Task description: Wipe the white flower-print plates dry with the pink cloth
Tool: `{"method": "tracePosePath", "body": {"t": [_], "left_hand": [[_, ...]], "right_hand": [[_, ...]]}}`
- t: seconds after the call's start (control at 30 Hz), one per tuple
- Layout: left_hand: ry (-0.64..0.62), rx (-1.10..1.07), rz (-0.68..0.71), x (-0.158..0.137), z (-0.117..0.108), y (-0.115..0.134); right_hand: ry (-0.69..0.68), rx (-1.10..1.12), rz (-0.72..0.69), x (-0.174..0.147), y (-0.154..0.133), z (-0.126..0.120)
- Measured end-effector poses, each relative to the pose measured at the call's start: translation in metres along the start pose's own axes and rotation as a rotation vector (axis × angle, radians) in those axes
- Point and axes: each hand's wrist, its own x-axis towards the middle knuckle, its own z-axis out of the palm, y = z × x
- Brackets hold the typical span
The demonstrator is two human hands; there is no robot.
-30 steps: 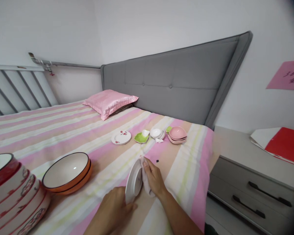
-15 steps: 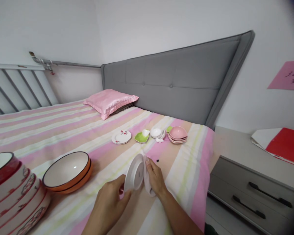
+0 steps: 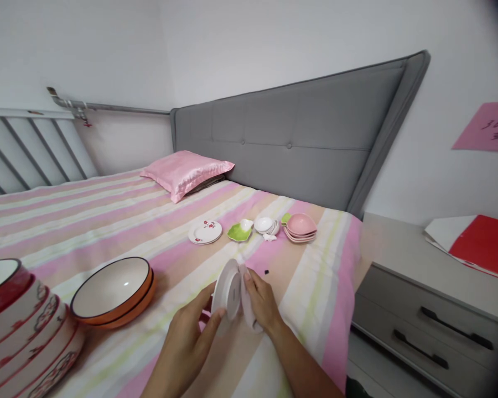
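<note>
1. Holding a white plate (image 3: 226, 293) up on its side, over the striped bed (image 3: 315, 309), nearer the right edge than the left, underside turned to the right.
2. Pinching the plate's near rim with the left hand (image 3: 190, 333): thumb in sight against the underside, fingers mostly hidden behind, drawn nearly together on the rim.
3. Gripping a pale cloth (image 3: 246, 304) with the right hand (image 3: 263, 301), closed round the folds, thumb in sight, at the plate's right side; cannot tell how firmly pressed there.
4. Just beyond the right hand, on the bed: a small black piece (image 3: 266, 272).
5. Farther toward the headboard edge, in a row from left to right: flowered plates (image 3: 205, 232), a green leaf dish (image 3: 237, 232), small white dishes (image 3: 264, 225) with a white scrap (image 3: 269, 237) just in front, and stacked pink bowls (image 3: 302, 224), nearest the right headboard corner.
6. Leftward from the hands: nested orange bowls (image 3: 112, 293) and, just beside, a tall stack of red-and-white bowls (image 3: 29, 331).
7. Beside the gray headboard (image 3: 274, 132), toward its left end: a pink pillow (image 3: 186, 171).
8. Past the bed's right edge: a nightstand (image 3: 398, 237) with a red sheet (image 3: 487, 246) on top.
</note>
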Motion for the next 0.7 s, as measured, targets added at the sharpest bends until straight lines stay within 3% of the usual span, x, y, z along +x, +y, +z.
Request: {"method": "tracePosePath", "body": {"t": [0.2, 0.5, 0.7], "left_hand": [[-0.097, -0.036, -0.010, 0.002, 0.000, 0.004], [-0.092, -0.057, -0.012, 0.002, -0.001, -0.001], [-0.070, 0.015, -0.021, 0.003, 0.001, -0.007]], "right_hand": [[0.004, -0.005, -0.073, -0.001, -0.004, -0.001], [-0.045, -0.263, -0.404, -0.014, -0.018, -0.003], [-0.089, -0.300, -0.575, -0.021, -0.023, -0.003]]}}
